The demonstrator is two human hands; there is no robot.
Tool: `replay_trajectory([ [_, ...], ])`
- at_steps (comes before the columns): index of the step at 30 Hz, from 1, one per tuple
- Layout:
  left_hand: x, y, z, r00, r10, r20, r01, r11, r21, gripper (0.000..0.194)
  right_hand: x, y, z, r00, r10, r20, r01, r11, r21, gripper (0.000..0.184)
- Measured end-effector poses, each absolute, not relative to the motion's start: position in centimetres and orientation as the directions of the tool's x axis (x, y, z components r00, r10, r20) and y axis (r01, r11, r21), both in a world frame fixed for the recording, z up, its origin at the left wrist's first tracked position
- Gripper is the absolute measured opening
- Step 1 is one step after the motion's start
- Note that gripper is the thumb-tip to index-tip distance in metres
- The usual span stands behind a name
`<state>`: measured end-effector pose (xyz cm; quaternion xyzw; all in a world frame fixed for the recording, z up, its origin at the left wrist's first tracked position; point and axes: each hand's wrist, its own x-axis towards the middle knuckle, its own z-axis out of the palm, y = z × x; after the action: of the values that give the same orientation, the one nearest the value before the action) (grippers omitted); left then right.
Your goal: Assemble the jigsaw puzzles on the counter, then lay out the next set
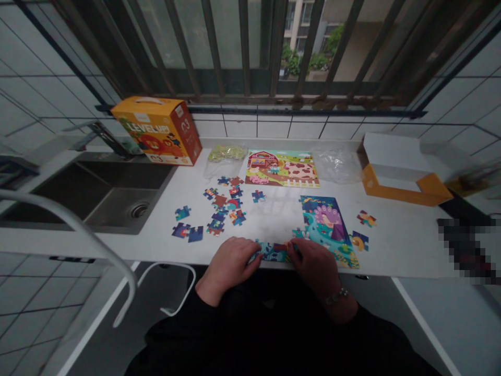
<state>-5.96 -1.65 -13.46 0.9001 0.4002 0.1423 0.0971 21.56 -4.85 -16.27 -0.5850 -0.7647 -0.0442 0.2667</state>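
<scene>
A short strip of joined jigsaw pieces (273,253) lies at the counter's front edge, between my hands. My left hand (234,262) is closed over the strip's left end, thumb and fingers pinching it. At the strip's right end, my right hand (315,265) pinches a jigsaw piece with dark and red-brown colours; its fingers partly hide it. Just right of that hand lies a picture sheet with a pink peacock (327,218). Loose jigsaw pieces (219,201) are scattered to the left, and one blue piece (258,196) lies apart from them.
A barn-and-cow picture (301,169) lies at the back, between clear plastic bags (337,163). An orange puzzle box (156,130) stands by the sink (113,201). At right are an opened box lid (391,183) and loose pieces (366,218). A white curved tube (84,224) crosses the left.
</scene>
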Motion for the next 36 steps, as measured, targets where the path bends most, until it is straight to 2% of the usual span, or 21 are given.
replay_trajectory([
  [3, -5.9, -1.5, -13.6, 0.589, 0.776, 0.225, 0.716, -0.631, 0.299, 0.018, 21.6, -4.8, -16.5, -0.178, 0.875, 0.45, 0.919, 0.312, -0.243, 0.031],
  [9, -6.2, 0.9, -13.1, 0.335, 0.868, 0.367, 0.875, -0.43, 0.22, 0.023, 21.6, -4.8, -16.2, -0.179, 0.879, 0.442, 0.921, 0.307, -0.238, 0.03],
  [12, -6.5, 2.5, -12.9, 0.275, 0.899, 0.342, 0.909, -0.358, 0.211, 0.034, 21.6, -4.8, -16.1, -0.177, 0.884, 0.432, 0.923, 0.301, -0.24, 0.03],
  [16, -6.9, 3.5, -13.0, 0.261, 0.922, 0.287, 0.921, -0.326, 0.211, 0.033, 21.5, -4.9, -16.1, -0.176, 0.891, 0.419, 0.922, 0.299, -0.248, 0.03],
  [24, -8.4, 3.8, -13.5, 0.216, 0.94, 0.263, 0.868, -0.308, 0.39, 0.047, 21.5, -4.8, -15.9, -0.173, 0.889, 0.425, 0.92, 0.3, -0.253, 0.03],
  [29, -8.2, 3.6, -13.1, 0.214, 0.942, 0.257, 0.822, -0.316, 0.473, 0.025, 21.6, -4.8, -16.2, -0.176, 0.881, 0.44, 0.918, 0.309, -0.251, 0.03],
  [32, -7.7, 2.9, -12.6, 0.24, 0.922, 0.303, 0.759, -0.373, 0.533, 0.01, 21.6, -4.8, -16.3, -0.176, 0.878, 0.445, 0.918, 0.31, -0.249, 0.03],
  [36, -6.5, 1.2, -12.3, 0.248, 0.898, 0.363, 0.627, -0.434, 0.647, 0.01, 21.6, -4.8, -16.3, -0.183, 0.872, 0.455, 0.918, 0.317, -0.24, 0.03],
])
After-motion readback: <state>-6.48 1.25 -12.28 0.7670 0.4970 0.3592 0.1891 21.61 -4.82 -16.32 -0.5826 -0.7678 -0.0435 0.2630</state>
